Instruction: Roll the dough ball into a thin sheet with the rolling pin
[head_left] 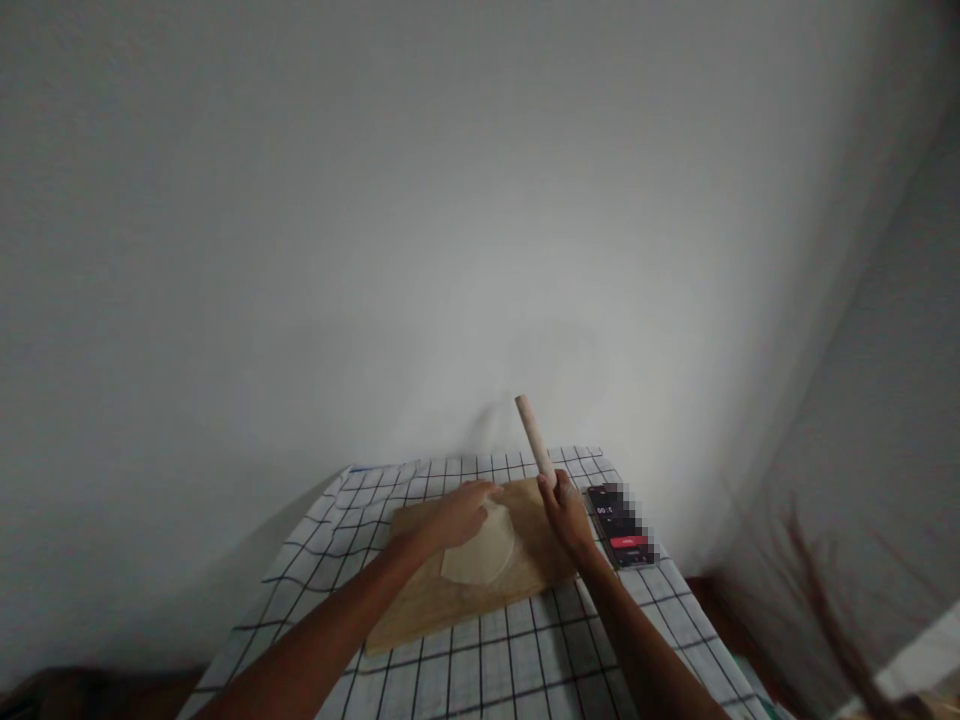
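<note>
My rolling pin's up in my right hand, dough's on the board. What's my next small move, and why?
I'd probably draw your left hand clear before lowering the rolling pin: it's over the far part of the flat dough, while your right hand holds the pin slanted upward, off the dough.

Rolling pin (534, 432) — in right fingers (562, 482)

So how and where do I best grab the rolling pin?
Probably by the bare upper stretch of the rolling pin, from the left, closing crosswise: it is a slim, straight rod slanting up-left in view, and the right grip holds its lower part.
</note>
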